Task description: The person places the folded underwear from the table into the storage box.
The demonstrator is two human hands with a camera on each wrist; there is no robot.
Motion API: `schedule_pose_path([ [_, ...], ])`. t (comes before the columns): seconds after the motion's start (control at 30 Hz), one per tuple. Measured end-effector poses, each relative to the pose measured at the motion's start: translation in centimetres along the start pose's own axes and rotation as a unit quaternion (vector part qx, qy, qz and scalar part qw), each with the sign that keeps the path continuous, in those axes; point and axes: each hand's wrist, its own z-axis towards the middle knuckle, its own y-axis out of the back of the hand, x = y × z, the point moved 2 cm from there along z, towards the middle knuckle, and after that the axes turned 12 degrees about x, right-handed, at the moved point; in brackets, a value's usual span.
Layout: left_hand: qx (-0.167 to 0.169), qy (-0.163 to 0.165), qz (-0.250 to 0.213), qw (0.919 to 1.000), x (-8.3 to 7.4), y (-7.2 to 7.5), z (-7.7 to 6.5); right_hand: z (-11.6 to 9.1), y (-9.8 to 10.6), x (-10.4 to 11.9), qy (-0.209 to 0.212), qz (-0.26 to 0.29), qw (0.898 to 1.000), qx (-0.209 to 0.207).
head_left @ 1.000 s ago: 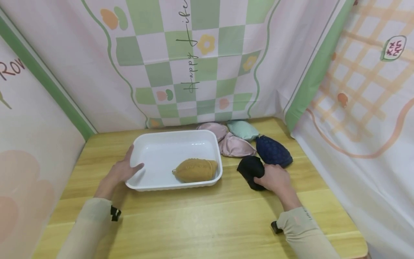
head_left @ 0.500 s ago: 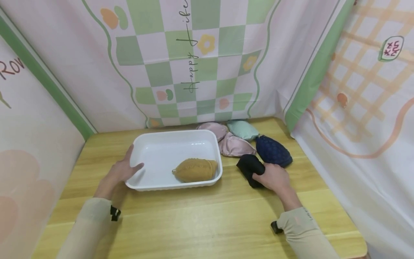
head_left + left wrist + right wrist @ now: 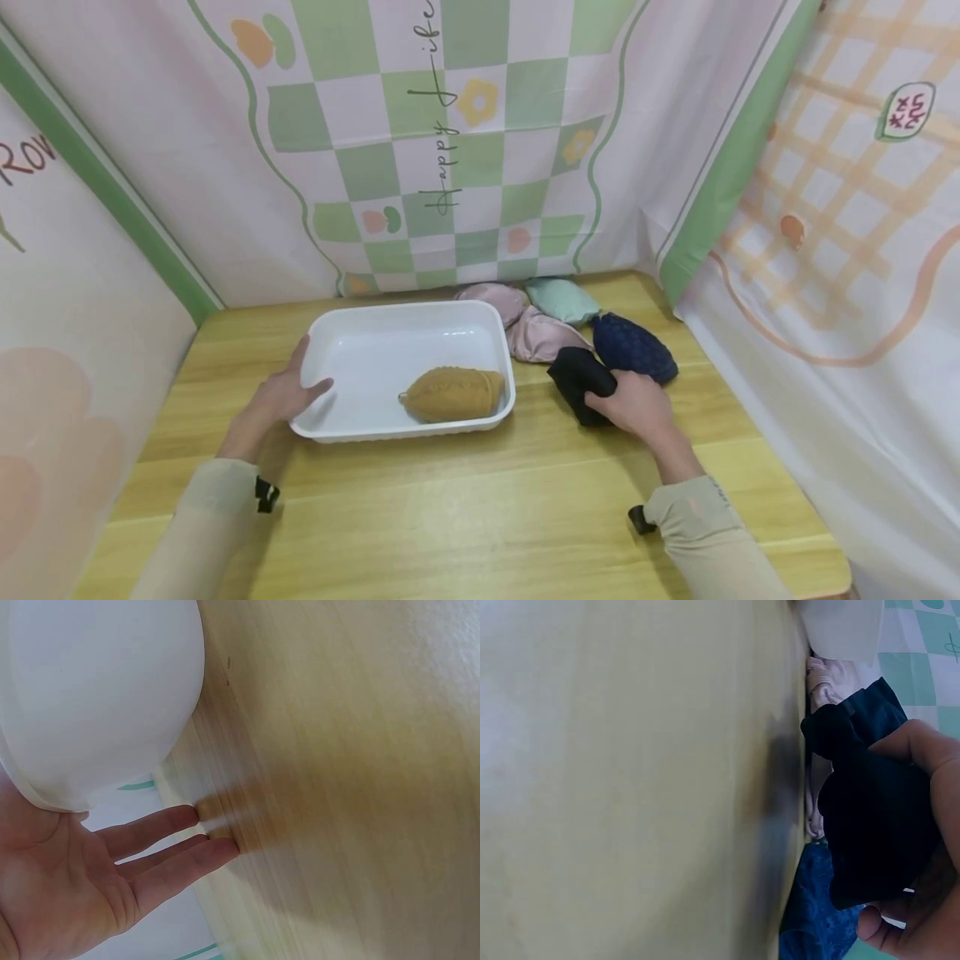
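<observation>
In the head view my right hand [image 3: 633, 406] pinches a folded black bra [image 3: 581, 383] between thumb and fingers. The right wrist view shows the black bra [image 3: 877, 817] lifted off the wooden table. My left hand [image 3: 279, 394] rests at the left end of a white tray [image 3: 401, 434], thumb over the rim and inside it. In the left wrist view several straight fingers [image 3: 187, 862] extend below the rim, their tips at the tabletop. A folded mustard-brown bra [image 3: 453, 395] lies in the tray's right front part.
Behind the black bra lie a dusty-pink bra [image 3: 543, 336], a mint-green folded piece [image 3: 564, 300] and a navy lace one [image 3: 633, 348]. A patterned curtain [image 3: 480, 167] closes off the back of the wooden table [image 3: 465, 508].
The black bra has risen and shifted slightly away from me in my right hand, overlapping the pink one. My left hand and the tray have stayed put.
</observation>
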Motion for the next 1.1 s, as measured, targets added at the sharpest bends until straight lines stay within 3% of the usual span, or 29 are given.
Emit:
schedule_pose_path([
  [0.27,-0.003,-0.003,-0.003,1.0000,-0.1,0.2,-0.1,0.1,1.1,0.7,0.014,0.010,1.000,-0.016],
  [0.7,0.002,-0.002,-0.006,1.0000,0.1,0.2,0.2,1.1,2.8,2.8,0.012,0.009,1.000,-0.001],
  [1.1,0.006,0.001,-0.006,1.0000,0.0,0.1,0.0,1.5,3.9,4.8,0.029,-0.004,0.999,-0.023],
])
